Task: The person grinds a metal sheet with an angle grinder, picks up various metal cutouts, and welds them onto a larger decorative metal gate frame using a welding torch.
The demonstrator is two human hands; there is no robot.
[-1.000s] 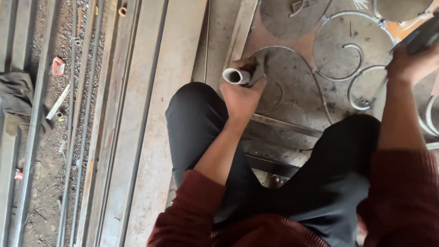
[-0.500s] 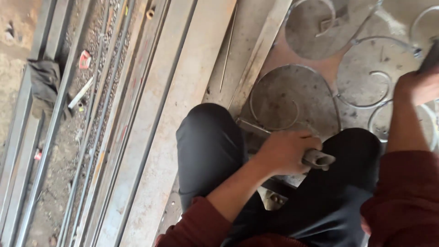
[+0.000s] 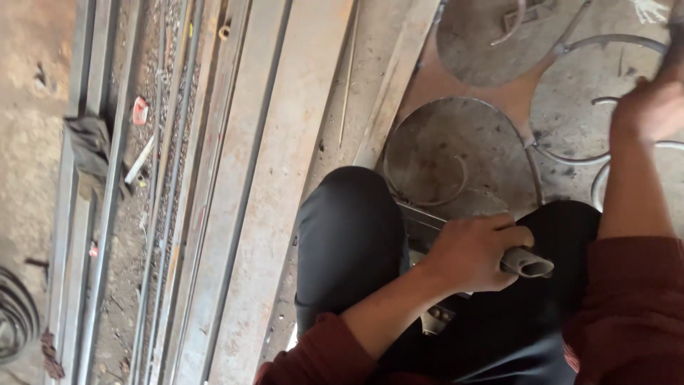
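Left hand [image 3: 474,253] fist tight around grey metal pipe stub [image 3: 529,263] over lap; right hand [image 3: 652,107] at 2 o'clock blurred, grip unclear, near curved steel scrollwork [image 3: 570,50]

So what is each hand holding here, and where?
Left hand grips a grey metal tube just behind its open end. Right hand is blurred; its grip cannot be told.

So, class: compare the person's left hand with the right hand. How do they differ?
The left hand sits low between the knees, sharp, closed around a short metal tube. The right hand is raised by the curved metal rings, blurred, its grip unclear. Both arms wear dark red sleeves.
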